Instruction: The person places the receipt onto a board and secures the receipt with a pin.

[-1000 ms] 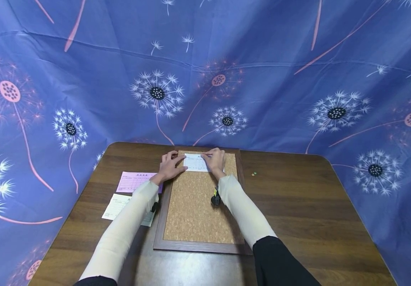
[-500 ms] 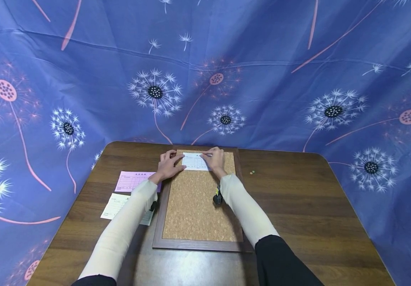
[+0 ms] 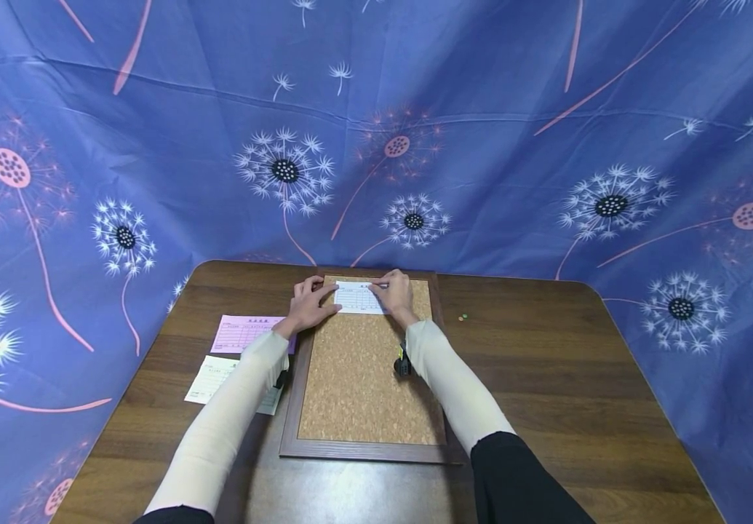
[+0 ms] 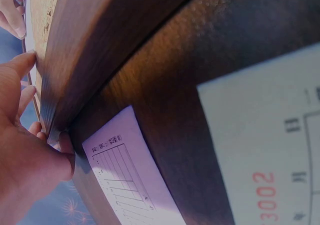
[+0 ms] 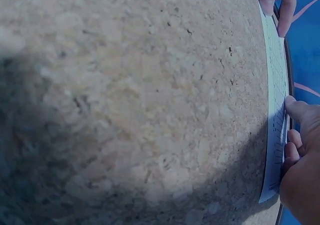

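A white printed form (image 3: 353, 298) lies flat near the top of a framed cork board (image 3: 369, 378). At its left end my left hand (image 3: 311, 304) touches the slip with straight fingers, while other fingers sit over the frame's left edge, as the left wrist view shows. My right hand (image 3: 396, 297) covers the form's right part. Its thumb tip (image 5: 291, 103) presses close to the upper edge of the form, and its other fingers bend under the palm in the right wrist view. I cannot tell whether something small is under that fingertip.
Left of the board, a pink form (image 3: 241, 333) lies above a pale green form (image 3: 209, 378), partly under my left sleeve. Two tiny round pieces, one green (image 3: 465, 316) and one orange (image 3: 460, 319), lie right of the board. A blue patterned cloth (image 3: 507, 182) hangs behind the table.
Both hands keep their places on the white form. The whole head view has shifted slightly to the left; nothing else has visibly moved.
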Motion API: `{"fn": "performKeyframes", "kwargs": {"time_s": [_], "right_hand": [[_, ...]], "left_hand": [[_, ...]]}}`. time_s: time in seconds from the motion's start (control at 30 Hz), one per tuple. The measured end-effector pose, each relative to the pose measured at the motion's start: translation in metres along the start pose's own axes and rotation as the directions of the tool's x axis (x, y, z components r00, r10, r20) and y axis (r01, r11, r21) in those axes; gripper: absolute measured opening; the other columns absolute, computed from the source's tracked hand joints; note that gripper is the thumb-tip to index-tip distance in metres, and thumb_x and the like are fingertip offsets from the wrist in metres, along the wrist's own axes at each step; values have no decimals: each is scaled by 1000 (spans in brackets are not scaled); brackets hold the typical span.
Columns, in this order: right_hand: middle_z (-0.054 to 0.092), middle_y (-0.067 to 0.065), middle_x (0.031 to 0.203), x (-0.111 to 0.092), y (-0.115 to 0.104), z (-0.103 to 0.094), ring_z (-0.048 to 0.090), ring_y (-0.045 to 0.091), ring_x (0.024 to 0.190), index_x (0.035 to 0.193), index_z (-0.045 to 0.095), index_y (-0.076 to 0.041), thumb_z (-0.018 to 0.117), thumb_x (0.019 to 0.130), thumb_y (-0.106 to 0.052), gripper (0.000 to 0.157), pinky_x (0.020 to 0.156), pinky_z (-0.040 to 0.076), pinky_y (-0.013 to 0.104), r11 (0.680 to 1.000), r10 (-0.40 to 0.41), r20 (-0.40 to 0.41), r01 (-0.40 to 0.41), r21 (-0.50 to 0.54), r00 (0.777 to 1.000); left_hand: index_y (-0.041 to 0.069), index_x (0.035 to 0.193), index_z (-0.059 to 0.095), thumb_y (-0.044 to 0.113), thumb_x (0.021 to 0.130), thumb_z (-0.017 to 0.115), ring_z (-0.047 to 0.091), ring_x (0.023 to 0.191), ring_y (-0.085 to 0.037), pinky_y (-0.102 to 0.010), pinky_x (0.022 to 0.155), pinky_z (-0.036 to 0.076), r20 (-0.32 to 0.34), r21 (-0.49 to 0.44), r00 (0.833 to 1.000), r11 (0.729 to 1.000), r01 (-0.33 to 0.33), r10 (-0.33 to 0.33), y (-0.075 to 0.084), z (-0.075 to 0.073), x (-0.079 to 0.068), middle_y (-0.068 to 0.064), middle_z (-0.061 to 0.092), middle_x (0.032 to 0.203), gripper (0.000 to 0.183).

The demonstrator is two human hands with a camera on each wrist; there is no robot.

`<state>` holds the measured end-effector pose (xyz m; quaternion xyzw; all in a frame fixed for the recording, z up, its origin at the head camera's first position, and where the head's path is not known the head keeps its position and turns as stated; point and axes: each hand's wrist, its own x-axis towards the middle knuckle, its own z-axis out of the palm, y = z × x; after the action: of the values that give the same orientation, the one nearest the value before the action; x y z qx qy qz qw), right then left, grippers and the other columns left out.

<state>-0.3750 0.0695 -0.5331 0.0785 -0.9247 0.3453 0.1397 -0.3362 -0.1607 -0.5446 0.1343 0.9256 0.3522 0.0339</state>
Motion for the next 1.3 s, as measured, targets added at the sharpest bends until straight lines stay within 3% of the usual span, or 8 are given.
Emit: {"fn": "performKeyframes", "kwargs": {"time_s": [0.57, 0.7, 1.0, 1.3], "right_hand": [[72, 11, 110, 3, -7, -4, 66, 28, 108, 97, 83, -11, 81, 88, -23, 15, 95, 52, 42, 992, 103, 81, -96, -78, 991], [71, 12, 112, 2, -7, -5, 66, 28, 111, 99, 83, -12, 81, 88, -23, 16, 96, 52, 43, 991, 124, 105, -118, -56, 987], [73, 13, 106, 0, 5, 1, 67, 28, 104, 100, 84, -13, 82, 86, -18, 15, 90, 52, 45, 1000, 24, 58, -24, 4, 998], [73, 11, 106, 2, 2, -4, 67, 28, 106, 100, 83, -10, 81, 86, -18, 16, 92, 53, 44, 1000, 9, 84, -9, 0, 996]], "left_hand": [[15, 152, 49, 43, 99, 62, 16, 144, -46, -68, 104, 29, 11, -3, 1000, 1000, 11, -11, -1, 1, 2, -18, 21, 163, 62], [15, 152, 50, 41, 99, 63, 17, 143, -48, -68, 103, 30, 5, 14, 1000, 1000, 7, -7, -1, 2, 1, -19, 23, 162, 60], [15, 150, 51, 41, 97, 63, 19, 141, -51, -70, 100, 31, -17, 20, 1000, 1000, -11, 11, -2, 5, 0, -21, 24, 161, 60], [15, 151, 50, 43, 98, 61, 17, 143, -49, -70, 103, 30, -8, 31, 1000, 1000, 5, -5, -3, 3, 2, -19, 23, 162, 60]]}}
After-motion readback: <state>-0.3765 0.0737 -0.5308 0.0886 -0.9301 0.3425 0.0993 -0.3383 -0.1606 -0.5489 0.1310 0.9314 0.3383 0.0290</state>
